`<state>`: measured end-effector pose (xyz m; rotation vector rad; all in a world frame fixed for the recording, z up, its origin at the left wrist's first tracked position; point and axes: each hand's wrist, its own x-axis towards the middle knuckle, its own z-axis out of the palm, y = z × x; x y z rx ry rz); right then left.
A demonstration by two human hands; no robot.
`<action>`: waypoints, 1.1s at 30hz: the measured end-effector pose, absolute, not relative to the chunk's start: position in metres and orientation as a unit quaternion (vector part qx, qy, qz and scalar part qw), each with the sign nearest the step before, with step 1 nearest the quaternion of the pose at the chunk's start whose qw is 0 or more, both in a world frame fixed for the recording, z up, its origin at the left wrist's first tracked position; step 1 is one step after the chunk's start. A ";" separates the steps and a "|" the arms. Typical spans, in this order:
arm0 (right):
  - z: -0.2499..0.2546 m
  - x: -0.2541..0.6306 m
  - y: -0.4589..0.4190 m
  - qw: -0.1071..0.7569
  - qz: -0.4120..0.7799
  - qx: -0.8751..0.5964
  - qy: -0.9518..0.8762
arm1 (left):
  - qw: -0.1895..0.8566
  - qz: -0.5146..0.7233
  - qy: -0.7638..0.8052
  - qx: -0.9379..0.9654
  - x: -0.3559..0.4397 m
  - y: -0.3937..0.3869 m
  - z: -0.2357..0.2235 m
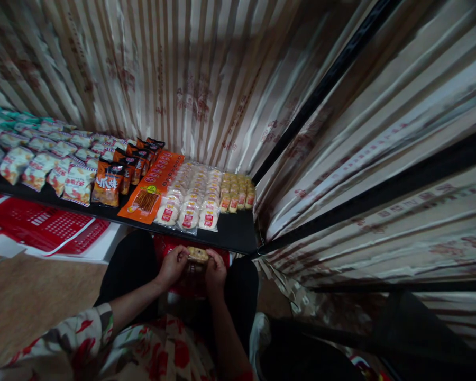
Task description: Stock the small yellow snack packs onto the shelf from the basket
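My left hand [173, 266] and my right hand [215, 270] are both closed on a small tan snack packet [198, 254], held between them just below the front edge of a black shelf [234, 233]. Under my hands sits a red basket [190, 286] between my knees. On the shelf just above lie rows of round white-wrapped cakes [190, 203], small yellow packets [237, 193] to their right and long orange packs [150, 188] to their left.
Further left on the shelf lie dark orange bags [109, 185], white-and-orange bags [39, 169] and green packets [8, 119]. Red baskets [43, 227] rest on a white surface below left. Striped plastic sheeting [206, 79] backs the shelf; black shelf frames [325, 79] stand right.
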<state>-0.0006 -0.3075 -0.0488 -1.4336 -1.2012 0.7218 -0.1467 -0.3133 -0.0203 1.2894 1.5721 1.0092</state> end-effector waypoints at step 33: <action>-0.003 0.029 -0.311 0.504 0.497 -0.547 -0.446 | 0.618 0.450 0.595 0.247 -0.125 -0.293 0.011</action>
